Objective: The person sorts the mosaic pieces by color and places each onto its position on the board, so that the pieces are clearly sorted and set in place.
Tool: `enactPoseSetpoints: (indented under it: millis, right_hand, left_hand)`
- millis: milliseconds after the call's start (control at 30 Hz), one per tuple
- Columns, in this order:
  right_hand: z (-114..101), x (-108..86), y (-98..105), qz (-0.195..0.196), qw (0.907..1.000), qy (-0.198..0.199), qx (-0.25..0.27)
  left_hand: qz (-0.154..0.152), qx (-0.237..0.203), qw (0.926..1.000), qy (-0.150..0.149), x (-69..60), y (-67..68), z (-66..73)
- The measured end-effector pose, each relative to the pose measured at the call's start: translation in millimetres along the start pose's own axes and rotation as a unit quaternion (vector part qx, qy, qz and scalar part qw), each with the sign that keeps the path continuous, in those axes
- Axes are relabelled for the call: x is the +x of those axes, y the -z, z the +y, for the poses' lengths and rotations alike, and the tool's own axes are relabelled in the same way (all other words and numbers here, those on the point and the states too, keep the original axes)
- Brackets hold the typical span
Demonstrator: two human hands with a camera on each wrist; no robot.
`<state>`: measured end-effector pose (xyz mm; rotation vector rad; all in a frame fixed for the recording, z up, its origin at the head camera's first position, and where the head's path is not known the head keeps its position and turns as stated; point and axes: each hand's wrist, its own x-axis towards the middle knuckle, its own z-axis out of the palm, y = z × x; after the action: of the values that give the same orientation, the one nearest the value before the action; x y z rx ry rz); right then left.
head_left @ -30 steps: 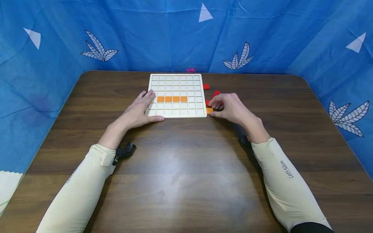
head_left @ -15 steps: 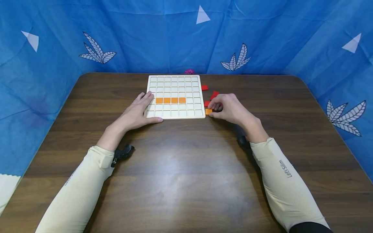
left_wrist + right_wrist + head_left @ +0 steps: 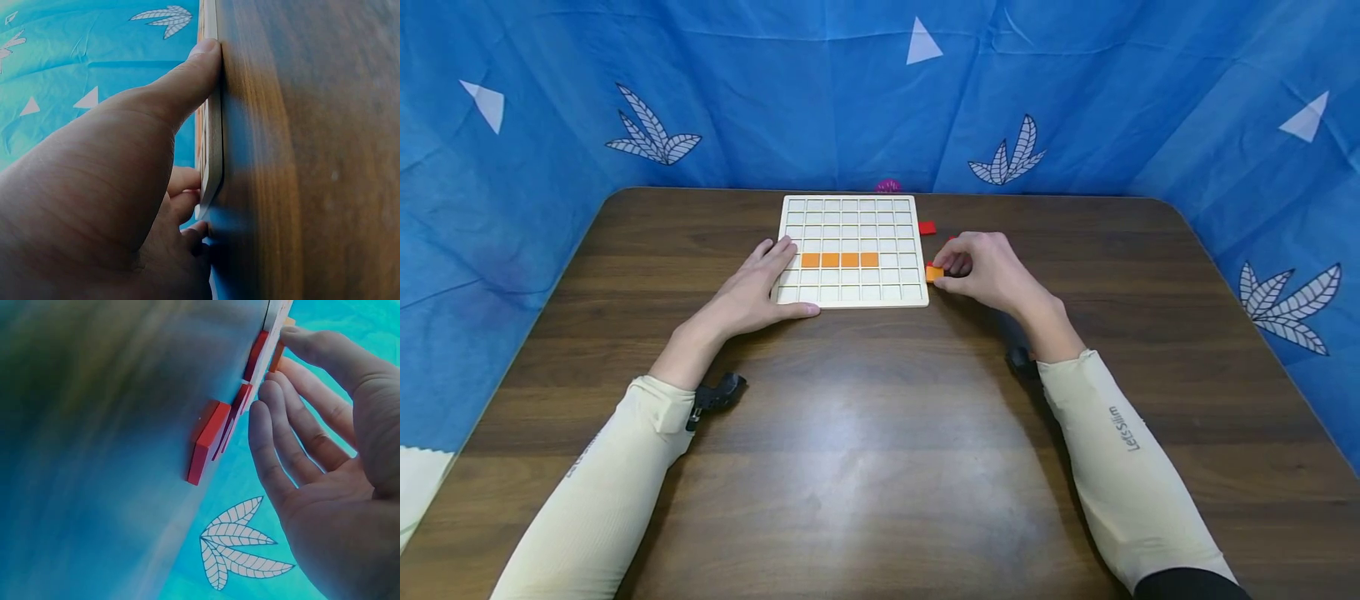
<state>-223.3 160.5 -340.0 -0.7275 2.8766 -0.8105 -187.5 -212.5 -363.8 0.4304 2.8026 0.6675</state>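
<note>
A white square grid board (image 3: 850,218) lies flat near the table's far edge, with several orange tiles (image 3: 849,260) side by side in one row. My left hand (image 3: 741,287) rests on the board's left side, fingers spread over the rim and thumb against the front edge. Just off the board's right side, my right hand (image 3: 988,268) pinches a single orange tile (image 3: 934,273) between thumb and forefinger. The right wrist view shows this tile raised above the table, the other fingers loosely bent. Behind the pinched tile, red tiles are partly covered by the right hand.
Next to the board's right edge lies a red tile (image 3: 927,227). Several red tiles (image 3: 209,437) show on the table in the right wrist view. The brown wooden table (image 3: 850,467) ends at a blue patterned cloth (image 3: 775,83) behind and at the sides.
My right hand has lifted the orange tile off the table and moved slightly away from me, over the red tiles. My left hand keeps its place on the board.
</note>
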Motion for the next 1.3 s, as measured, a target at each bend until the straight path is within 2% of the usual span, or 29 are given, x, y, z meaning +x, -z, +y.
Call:
enactPoseSetpoints:
  millis: [433, 667, 1000, 1300]
  right_hand:
    - [-19, 29.3, -13, 0.036, 0.9990, -0.014, 0.021]
    - [-33, 47.4, -24, 0.033, 0.9991, 0.011, 0.024]
    - [-31, 51.1, -28, 0.018, 0.9992, -0.010, 0.035]
    - [-38, 51.7, -34, 0.014, 0.9996, -0.004, 0.026]
  left_hand:
    - [0.001, 0.001, 1.0000, -0.001, -0.5, 0.4, -1.1]
    - [-0.002, 0.002, 1.0000, 0.002, 0.0, -0.7, -1.8]
    - [0.002, 0.002, 1.0000, -0.001, 0.3, -1.1, -0.8]
    - [0.002, -0.001, 1.0000, 0.000, 0.7, -1.3, -1.7]
